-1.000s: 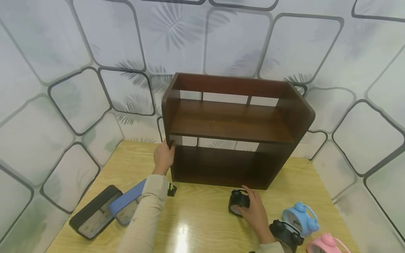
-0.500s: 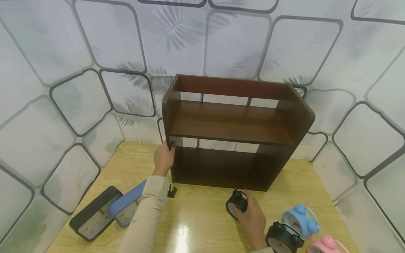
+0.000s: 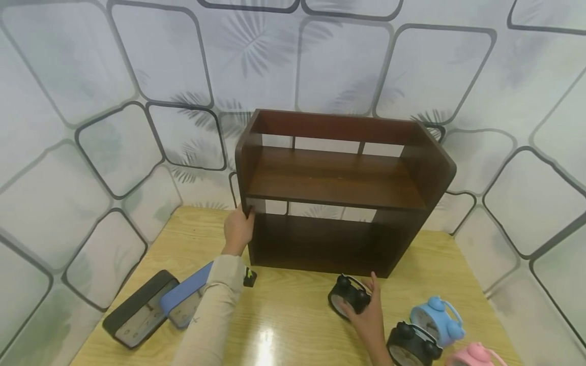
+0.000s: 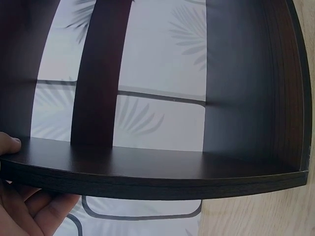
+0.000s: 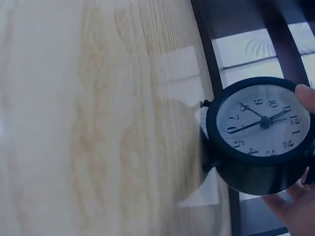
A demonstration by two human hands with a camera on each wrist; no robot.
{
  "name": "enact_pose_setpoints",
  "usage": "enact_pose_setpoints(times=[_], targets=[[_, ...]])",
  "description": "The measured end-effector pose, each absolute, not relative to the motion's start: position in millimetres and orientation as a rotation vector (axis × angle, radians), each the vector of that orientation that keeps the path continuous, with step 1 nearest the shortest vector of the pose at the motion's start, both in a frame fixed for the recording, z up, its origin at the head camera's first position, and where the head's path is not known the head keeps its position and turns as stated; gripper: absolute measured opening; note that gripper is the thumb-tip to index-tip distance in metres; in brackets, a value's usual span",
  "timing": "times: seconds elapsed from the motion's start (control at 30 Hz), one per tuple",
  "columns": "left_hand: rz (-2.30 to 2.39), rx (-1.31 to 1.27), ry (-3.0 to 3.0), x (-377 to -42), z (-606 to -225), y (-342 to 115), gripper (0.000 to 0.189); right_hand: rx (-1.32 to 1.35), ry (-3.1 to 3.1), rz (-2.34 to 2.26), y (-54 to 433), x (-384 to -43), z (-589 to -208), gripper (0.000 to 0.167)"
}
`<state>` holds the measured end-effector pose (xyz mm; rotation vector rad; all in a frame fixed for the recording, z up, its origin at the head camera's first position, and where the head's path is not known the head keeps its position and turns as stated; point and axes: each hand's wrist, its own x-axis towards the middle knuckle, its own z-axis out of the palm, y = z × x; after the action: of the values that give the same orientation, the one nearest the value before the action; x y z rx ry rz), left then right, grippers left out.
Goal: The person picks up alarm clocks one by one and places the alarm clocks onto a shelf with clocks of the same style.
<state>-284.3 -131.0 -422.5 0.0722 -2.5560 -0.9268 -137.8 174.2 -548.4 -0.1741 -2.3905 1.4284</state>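
A dark brown two-level shelf [image 3: 339, 175] stands on the table, and my left hand [image 3: 238, 231] grips its left side panel. In the left wrist view the thumb [image 4: 11, 144] lies on one face of the panel and the fingers [image 4: 51, 211] on the other. Just before the shelf's lower front edge stands a black twin-bell alarm clock [image 3: 348, 299]. My right hand [image 3: 370, 317] holds it from the right, the thumb on its front side and the index finger raised near the handle. The right wrist view shows the white numbered dial [image 5: 263, 120] and fingers partly hidden behind the case.
At right front stand another black alarm clock [image 3: 409, 345], a light blue one [image 3: 437, 320] and a pink one [image 3: 471, 356]. A black box-shaped item [image 3: 139, 310] and a blue one [image 3: 187, 295] lie at left. A small black object [image 3: 249, 277] sits beside the left sleeve.
The right hand has shifted the black alarm clock slightly and turned it, and its index finger has spread away from the handle. The left hand stays on the shelf.
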Motion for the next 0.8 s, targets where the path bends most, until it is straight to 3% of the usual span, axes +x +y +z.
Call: enact_pose_setpoints(times=[0.5, 0.8], targets=[[-0.936, 0.065, -2.561, -283, -421, -131, 0.031, -0.270, -2.439, 1.480, 175, -125, -554, 0.092], [-0.954, 0.059, -2.544, -281, -420, -130, 0.029, -0.379, -2.470, 1.458, 168, -113, -554, 0.095]])
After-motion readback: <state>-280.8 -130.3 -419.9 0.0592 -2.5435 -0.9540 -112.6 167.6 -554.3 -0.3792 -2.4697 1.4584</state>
